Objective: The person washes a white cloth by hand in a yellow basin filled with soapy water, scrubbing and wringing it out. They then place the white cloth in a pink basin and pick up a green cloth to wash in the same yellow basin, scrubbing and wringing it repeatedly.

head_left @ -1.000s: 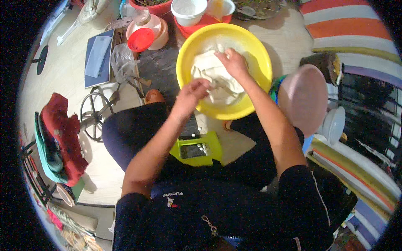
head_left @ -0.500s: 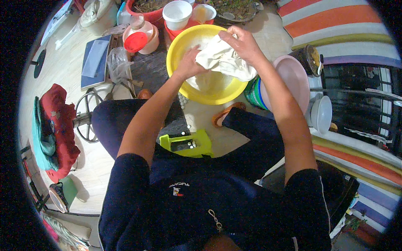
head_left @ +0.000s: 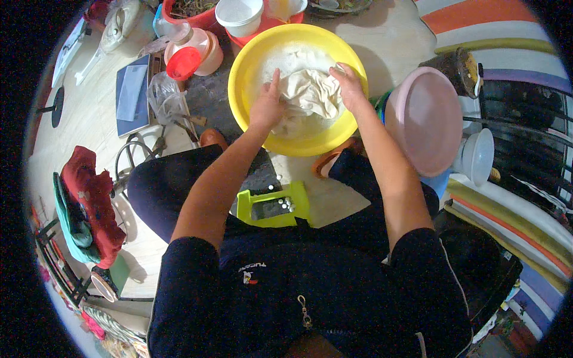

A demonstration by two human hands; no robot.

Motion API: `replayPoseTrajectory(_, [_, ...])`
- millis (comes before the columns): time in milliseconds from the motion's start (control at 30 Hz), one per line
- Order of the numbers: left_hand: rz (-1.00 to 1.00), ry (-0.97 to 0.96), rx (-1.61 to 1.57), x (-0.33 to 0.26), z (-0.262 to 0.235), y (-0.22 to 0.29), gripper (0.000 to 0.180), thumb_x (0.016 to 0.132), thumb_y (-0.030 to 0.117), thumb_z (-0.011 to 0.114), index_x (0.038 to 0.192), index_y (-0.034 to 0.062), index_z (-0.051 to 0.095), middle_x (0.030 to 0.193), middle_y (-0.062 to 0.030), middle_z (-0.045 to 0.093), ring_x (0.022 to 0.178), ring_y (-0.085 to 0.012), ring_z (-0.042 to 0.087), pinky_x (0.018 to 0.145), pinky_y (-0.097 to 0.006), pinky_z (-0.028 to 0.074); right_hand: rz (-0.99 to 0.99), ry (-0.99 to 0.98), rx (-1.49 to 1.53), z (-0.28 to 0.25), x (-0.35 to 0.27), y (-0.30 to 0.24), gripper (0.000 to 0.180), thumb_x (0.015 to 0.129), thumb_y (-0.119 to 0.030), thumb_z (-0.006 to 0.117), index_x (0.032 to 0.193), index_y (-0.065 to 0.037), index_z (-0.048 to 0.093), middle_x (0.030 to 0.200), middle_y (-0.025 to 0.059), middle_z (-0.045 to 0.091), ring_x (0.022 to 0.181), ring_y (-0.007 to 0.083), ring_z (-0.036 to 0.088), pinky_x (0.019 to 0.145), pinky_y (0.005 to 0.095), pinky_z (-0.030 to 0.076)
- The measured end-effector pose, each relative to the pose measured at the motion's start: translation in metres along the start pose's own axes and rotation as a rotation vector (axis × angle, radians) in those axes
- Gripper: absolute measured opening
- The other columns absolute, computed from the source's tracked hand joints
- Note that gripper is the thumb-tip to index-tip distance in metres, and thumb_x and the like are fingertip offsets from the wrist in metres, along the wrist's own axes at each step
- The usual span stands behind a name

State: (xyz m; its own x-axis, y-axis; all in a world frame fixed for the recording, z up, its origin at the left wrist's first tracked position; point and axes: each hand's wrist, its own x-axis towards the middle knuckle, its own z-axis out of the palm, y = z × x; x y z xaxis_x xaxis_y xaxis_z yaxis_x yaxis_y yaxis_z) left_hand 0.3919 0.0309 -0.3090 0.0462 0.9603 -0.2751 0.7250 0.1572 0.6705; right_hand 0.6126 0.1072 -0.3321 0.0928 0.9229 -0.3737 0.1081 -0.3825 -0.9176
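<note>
L forearm runs from the near edge toward the far side, angled slightly R. L hand (head_left: 267, 108) is inside the L part of the yellow basin (head_left: 316, 147), against the L edge of the white cloth (head_left: 311, 94). One digit points toward the far rim; the other fingers are partly hidden, so I can't tell whether this hand is closed on fabric or only touching it.

R forearm runs far and slightly L. R hand (head_left: 351, 90) is at the cloth's R edge, digits narrowed; I read it as holding the fabric. Both hands are approx. level, w/ the cloth betw. them.

Cloth pos.: in the basin, slightly R of ctr. Cond.: off-white, bunched, w/ deep folds and creases. Whitish suds (head_left: 279, 55) show around it, esp. on the far side.

Adj. items: I have a pink basin (head_left: 428, 128) to the R, tilted; a lime-green plastic frame (head_left: 301, 204) on the near side, w/ small white pellets (head_left: 290, 207) within its opening.
</note>
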Motion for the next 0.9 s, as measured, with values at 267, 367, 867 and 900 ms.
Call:
replayPoseTrajectory(267, [0.030, -0.154, 0.565, 0.010, 0.028, -0.001, 0.072, 0.076, 0.019, 0.059, 0.135, 0.0122, 0.019, 0.124, -0.0257, 0.038, 0.093, -0.0388, 0.056, 0.075, -0.044, 0.049, -0.177, 0.201, -0.880, 0.062, -0.046, 0.048, 0.064, 0.082, -0.038, 0.053, 0.133, -0.013, 0.026, 0.130, 0.0253, 0.029, 0.120, 0.0407, 0.030, 0.098, 0.0500, 0.026])
replayPoseTrajectory(367, [0.046, -0.262, 0.649, 0.014, 0.029, 0.007, 0.069, 0.072, 0.022, 0.063, 0.128, 0.0021, 0.028, 0.120, -0.0247, 0.043, 0.095, -0.0360, 0.056, 0.073, -0.042, 0.051, 0.074, -0.013, -0.638, 0.055, -0.030, 0.034, 0.057, 0.085, -0.037, 0.049, 0.133, -0.015, 0.027, 0.129, 0.0246, 0.033, 0.116, 0.0398, 0.036, 0.094, 0.0505, 0.032])
replayPoseTrajectory(867, [0.182, -0.189, 0.470, 0.020, 0.076, -0.052, 0.036, 0.082, 0.023, 0.050, 0.113, 0.0055, 0.049, 0.109, -0.0113, 0.053, 0.100, -0.0236, 0.051, 0.085, -0.037, 0.040, -0.663, -0.076, -0.651, 0.083, -0.074, -0.008, 0.036, 0.061, -0.008, 0.070, 0.095, -0.014, 0.062, 0.110, 0.0146, 0.047, 0.101, 0.0332, 0.046, 0.088, 0.0405, 0.037])
replayPoseTrajectory(900, [0.148, -0.196, 0.426, 0.021, 0.083, -0.061, 0.037, 0.083, 0.023, 0.051, 0.115, 0.0064, 0.047, 0.109, -0.0095, 0.052, 0.102, -0.0226, 0.049, 0.087, -0.037, 0.038, -0.644, -0.068, -0.720, 0.090, -0.081, -0.005, 0.032, 0.064, -0.010, 0.066, 0.096, -0.011, 0.061, 0.109, 0.0146, 0.048, 0.099, 0.0342, 0.047, 0.088, 0.0422, 0.037])
